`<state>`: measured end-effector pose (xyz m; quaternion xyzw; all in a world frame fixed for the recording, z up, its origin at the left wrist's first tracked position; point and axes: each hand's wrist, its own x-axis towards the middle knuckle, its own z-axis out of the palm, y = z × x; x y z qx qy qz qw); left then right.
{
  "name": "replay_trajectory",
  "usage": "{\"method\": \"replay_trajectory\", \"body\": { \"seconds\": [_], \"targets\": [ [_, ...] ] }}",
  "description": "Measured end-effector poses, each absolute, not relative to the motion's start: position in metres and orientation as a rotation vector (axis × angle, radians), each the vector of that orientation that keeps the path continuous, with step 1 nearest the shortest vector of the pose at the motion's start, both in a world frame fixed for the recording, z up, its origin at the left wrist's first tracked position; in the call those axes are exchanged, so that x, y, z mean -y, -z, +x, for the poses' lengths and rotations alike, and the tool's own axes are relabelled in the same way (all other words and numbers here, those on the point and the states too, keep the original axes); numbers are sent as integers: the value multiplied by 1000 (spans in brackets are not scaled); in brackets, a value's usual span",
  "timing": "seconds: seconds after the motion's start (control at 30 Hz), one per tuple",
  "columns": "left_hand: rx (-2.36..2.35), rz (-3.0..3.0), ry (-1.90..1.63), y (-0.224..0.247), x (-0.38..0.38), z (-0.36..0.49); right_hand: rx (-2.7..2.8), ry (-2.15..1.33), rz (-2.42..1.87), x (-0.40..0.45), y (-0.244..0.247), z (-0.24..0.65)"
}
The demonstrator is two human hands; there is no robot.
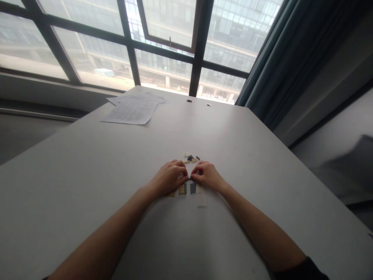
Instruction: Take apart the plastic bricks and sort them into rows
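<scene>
Above the near middle of the white table (192,241), my left hand (171,175) and my right hand (206,175) meet fingertip to fingertip. Both are closed in a pinch on a small dark grey building-brick piece (190,179), mostly covered by the fingers. Just below them lie a tan and grey brick plate (182,189) and a dark grey studded plate (193,188). A tan piece (171,194) shows partly under my left hand. Under my right hand's near edge sits a pale flat piece (201,200).
Beyond the hands is a small pile of loose black, tan and white brick pieces (190,158). Printed paper sheets (131,109) lie at the table's far left. Two small round holes are near the far edge. Windows stand behind, with a dark curtain (271,62) on the right.
</scene>
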<state>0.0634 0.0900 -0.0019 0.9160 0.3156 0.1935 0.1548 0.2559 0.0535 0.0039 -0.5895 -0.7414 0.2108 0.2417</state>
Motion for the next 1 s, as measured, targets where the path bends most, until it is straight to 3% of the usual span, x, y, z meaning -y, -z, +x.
{"method": "replay_trajectory", "body": {
  "seconds": [0.7,1.0],
  "targets": [
    [-988,2543,-600,4,-93,61,1903,-598,-1558,-56,1,261],
    [-1106,2770,-491,8,-99,55,2032,-237,-1611,-66,17,269]
  ]
}}
